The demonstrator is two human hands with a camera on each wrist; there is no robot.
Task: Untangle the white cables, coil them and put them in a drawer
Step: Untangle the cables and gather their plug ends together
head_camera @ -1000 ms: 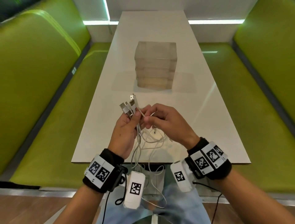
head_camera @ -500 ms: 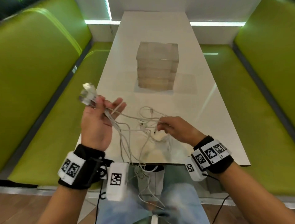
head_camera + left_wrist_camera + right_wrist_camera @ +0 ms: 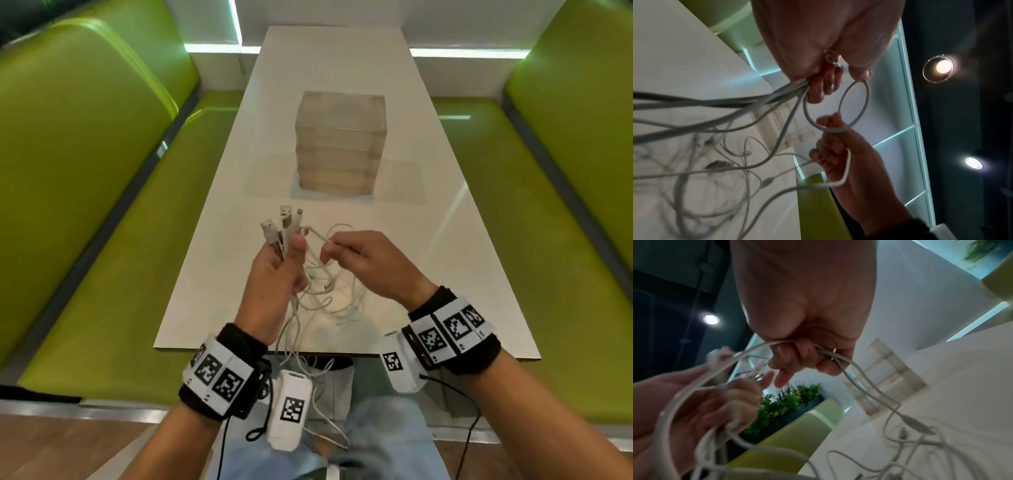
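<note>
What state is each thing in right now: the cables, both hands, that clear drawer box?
white cables: tangled, uncoiled, some trailing off the table edge.
left hand: grips a bundle of plug ends upright.
right hand: pinches one cable loop.
drawer box: all drawers look closed.

White cables [image 3: 318, 294], white table [image 3: 428, 240], lime-green benches [image 3: 85, 171], black-and-white checkered wristbands [image 3: 219, 373].

No readable text anywhere (wristbands [image 3: 219, 371] show only black-white square markers).
</note>
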